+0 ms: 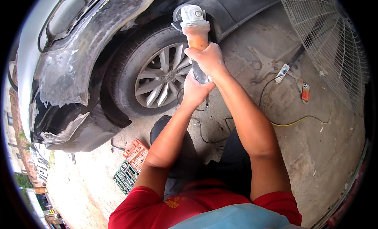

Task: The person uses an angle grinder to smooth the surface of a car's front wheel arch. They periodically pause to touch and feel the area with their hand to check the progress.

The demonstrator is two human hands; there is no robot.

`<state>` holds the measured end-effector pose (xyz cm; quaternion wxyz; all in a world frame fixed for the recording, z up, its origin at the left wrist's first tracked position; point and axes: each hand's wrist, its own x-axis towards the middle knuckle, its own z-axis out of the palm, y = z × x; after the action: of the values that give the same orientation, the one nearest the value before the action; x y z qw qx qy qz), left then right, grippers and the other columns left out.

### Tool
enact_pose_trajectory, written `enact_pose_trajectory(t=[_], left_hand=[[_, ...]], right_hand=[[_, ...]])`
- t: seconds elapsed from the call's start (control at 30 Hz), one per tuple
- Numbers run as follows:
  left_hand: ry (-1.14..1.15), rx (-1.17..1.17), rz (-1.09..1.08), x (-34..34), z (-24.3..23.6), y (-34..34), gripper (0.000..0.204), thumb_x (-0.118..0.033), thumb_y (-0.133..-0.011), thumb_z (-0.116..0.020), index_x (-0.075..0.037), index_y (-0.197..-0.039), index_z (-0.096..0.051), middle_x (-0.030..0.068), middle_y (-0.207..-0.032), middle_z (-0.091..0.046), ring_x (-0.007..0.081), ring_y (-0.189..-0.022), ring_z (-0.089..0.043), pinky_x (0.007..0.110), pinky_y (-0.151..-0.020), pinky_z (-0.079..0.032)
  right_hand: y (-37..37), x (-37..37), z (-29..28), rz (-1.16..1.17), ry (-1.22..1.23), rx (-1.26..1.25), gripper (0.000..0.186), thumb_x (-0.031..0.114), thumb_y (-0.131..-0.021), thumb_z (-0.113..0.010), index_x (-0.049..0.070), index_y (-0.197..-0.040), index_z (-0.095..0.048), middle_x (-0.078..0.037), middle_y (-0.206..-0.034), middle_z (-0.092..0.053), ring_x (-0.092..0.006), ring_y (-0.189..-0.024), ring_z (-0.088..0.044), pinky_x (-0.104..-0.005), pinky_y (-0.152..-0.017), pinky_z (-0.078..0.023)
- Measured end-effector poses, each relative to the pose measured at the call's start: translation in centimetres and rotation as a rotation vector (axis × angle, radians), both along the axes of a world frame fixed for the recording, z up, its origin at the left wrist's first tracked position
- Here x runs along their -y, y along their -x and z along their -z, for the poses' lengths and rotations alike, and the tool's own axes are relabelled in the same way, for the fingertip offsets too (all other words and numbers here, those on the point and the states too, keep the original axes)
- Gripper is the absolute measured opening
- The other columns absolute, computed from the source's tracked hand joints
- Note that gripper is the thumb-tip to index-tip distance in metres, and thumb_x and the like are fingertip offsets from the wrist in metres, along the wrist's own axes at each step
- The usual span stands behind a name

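Note:
Both my hands grip an angle grinder (197, 36) with a dusty grey head and an orange body. My right hand (210, 63) wraps round the orange body, while my left hand (195, 89) closes on the dark rear end, nearer to me. The grinder's disc (180, 15) is up against or just in front of the dark car fender (210, 8), above the wheel; whether it touches I cannot tell. Below and left of the tool is the car's wheel (161, 76) with silver spokes. Bare, scuffed grey patches mark the front body panel (71, 71), whose edge is ragged.
At the right stands a large wire-caged fan (330, 44) on a floor base. A power strip (282, 73), an orange-backed phone (305, 92) and a yellow cable (291, 123) are beside it. An open socket set (126, 176) lies left of my knees. Dark cord (202, 136) loops across the concrete.

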<state>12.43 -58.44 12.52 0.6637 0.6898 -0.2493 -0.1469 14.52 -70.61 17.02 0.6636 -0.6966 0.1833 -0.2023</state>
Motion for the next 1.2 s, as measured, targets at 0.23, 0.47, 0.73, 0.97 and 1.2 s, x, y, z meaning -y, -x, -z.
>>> enact_pose_trajectory(t=[0.23,0.47,0.73,0.97,1.2], left_hand=[[0.059,-0.004,0.008,-0.2,0.2,0.0,0.047,-0.019,-0.084,-0.088,-0.002,-0.121,-0.065,0.0016,-0.110,-0.071,0.0106,-0.099,-0.065,0.032,-0.089,-0.055],[0.017,0.009,0.003,-0.4,0.8,0.0,0.046,-0.020,-0.085,-0.088,-0.002,-0.120,-0.065,0.0017,-0.109,-0.071,0.0102,-0.099,-0.065,0.031,-0.088,-0.054],[0.006,0.002,-0.004,-0.3,0.8,0.0,0.044,-0.021,-0.085,-0.088,-0.002,-0.118,-0.065,0.0015,-0.109,-0.071,0.0095,-0.097,-0.065,0.031,-0.085,-0.055],[-0.010,0.016,-0.019,0.0,-0.3,0.1,0.044,-0.021,-0.084,-0.088,-0.001,-0.116,-0.066,0.0015,-0.105,-0.071,0.0096,-0.094,-0.065,0.031,-0.083,-0.055],[-0.099,0.032,-0.059,0.8,-0.3,-0.7,0.045,-0.022,-0.083,-0.087,-0.001,-0.116,-0.066,0.0025,-0.104,-0.072,0.0098,-0.092,-0.064,0.031,-0.081,-0.054]], right_hand=[[-0.2,0.1,0.4,-0.009,0.022,-0.021,0.050,0.038,-0.074,-0.084,-0.010,-0.086,-0.075,-0.017,-0.079,-0.076,-0.0249,-0.075,-0.077,-0.0422,-0.070,-0.058],[0.0,-0.2,0.7,-0.001,-0.016,-0.016,0.028,0.024,-0.082,-0.085,-0.002,-0.085,-0.074,-0.005,-0.077,-0.071,-0.0131,-0.066,-0.065,-0.0342,-0.062,-0.051],[-0.4,0.1,1.1,-0.013,-0.023,-0.004,0.033,0.028,-0.081,-0.084,-0.004,-0.083,-0.074,-0.008,-0.076,-0.072,-0.0164,-0.068,-0.068,-0.0369,-0.064,-0.053],[-0.8,0.6,0.9,-0.006,-0.065,0.017,0.044,0.037,-0.076,-0.086,-0.006,-0.081,-0.074,-0.013,-0.077,-0.074,-0.0211,-0.070,-0.073,-0.0405,-0.066,-0.056],[-0.6,1.4,0.3,-0.066,-0.231,0.074,0.027,0.023,-0.084,-0.086,-0.001,-0.088,-0.075,-0.008,-0.080,-0.073,-0.0150,-0.066,-0.069,-0.0326,-0.062,-0.054]])
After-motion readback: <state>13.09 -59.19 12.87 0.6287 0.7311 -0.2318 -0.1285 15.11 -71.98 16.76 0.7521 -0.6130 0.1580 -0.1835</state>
